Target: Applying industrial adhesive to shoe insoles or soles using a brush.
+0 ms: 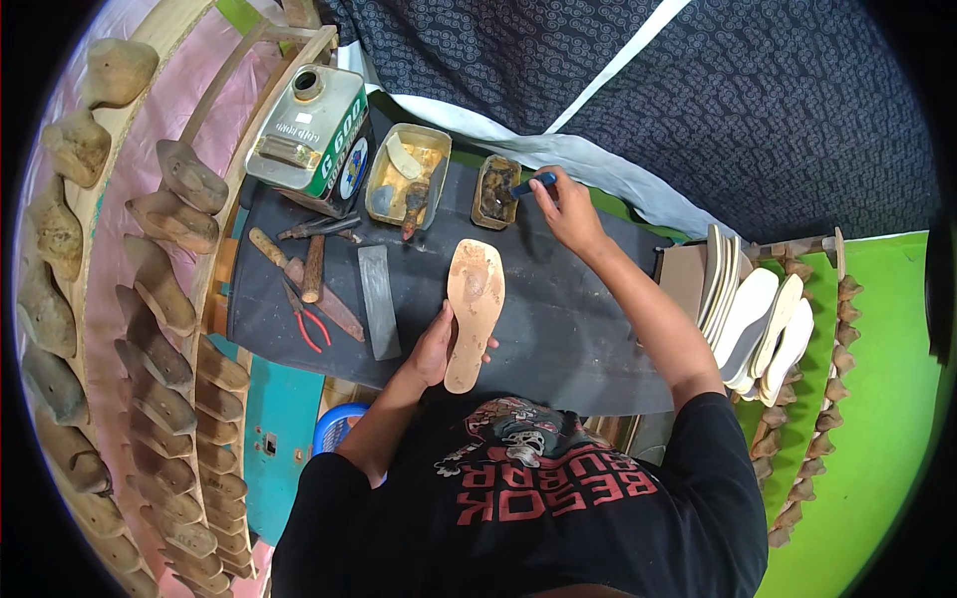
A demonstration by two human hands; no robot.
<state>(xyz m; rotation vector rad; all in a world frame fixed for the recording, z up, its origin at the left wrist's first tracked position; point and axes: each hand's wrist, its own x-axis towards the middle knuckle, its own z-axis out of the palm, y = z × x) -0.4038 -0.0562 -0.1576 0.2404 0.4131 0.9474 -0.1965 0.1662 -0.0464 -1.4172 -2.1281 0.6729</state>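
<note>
My left hand (433, 347) grips a tan shoe insole (476, 324) by its narrower end and edge. It is tilted lengthwise over the table's near side, with a darker, wet-looking patch on its wider part. My right hand (570, 211) pinches a blue-handled tool (533, 185) above a small rectangular tub (478, 189) at the table's far side. The tub is smeared with dark brown residue. The tool's tip is lost against the tub's dark inside, so its kind is unclear.
A metal can (304, 125) and a larger yellowish tub (382, 149) stand at the far left. Red-handled pliers (311, 327), a hammer (313, 271) and a grey flat bar (379, 299) lie nearer. Insoles (748, 314) are stacked right; shoe lasts (164, 284) line the left shelves.
</note>
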